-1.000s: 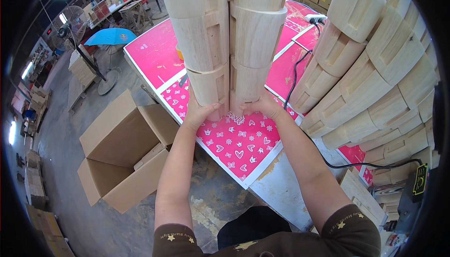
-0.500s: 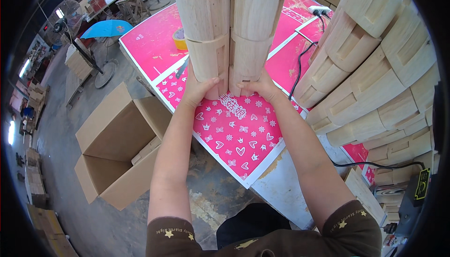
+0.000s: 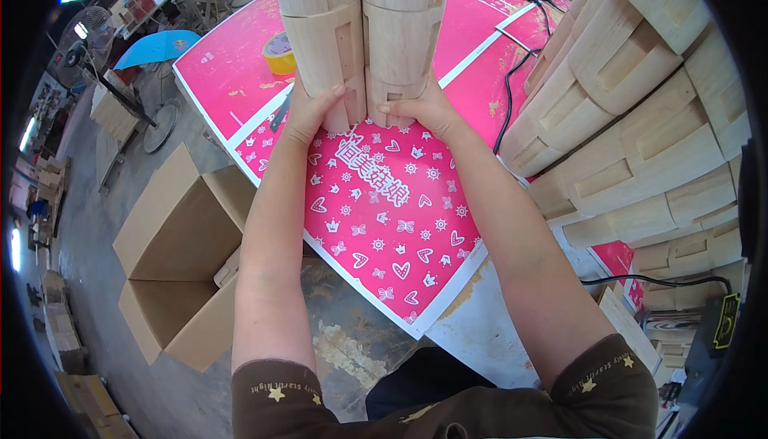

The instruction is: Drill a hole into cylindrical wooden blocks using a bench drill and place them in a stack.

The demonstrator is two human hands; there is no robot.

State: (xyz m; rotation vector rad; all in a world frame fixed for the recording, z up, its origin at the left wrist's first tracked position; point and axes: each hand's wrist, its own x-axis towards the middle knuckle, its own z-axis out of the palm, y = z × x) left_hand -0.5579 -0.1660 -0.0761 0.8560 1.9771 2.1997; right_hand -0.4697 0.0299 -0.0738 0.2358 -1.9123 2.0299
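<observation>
Two tall stacks of pale, curved wooden blocks with rectangular recesses stand side by side on a pink patterned sheet (image 3: 376,223). My left hand (image 3: 314,112) is wrapped round the base of the left stack (image 3: 320,51), its thumb across the front. Gripping the base of the right stack (image 3: 404,47) is my right hand (image 3: 430,111), thumb also in front. Most of my fingers are hidden behind the wood, and the tops of both stacks run out of view.
More wooden block stacks (image 3: 616,63) crowd the table's right side. A yellow tape roll (image 3: 278,56) lies behind the left stack, with a blade-like tool (image 3: 280,112) near my left hand. A black cable (image 3: 509,95) crosses the sheet. An open carton (image 3: 180,255) sits on the floor, left.
Both hands and the two stacks have moved a little farther away across the sheet, uncovering more of its white print. The whole view has also shifted, and the tape roll shows more fully.
</observation>
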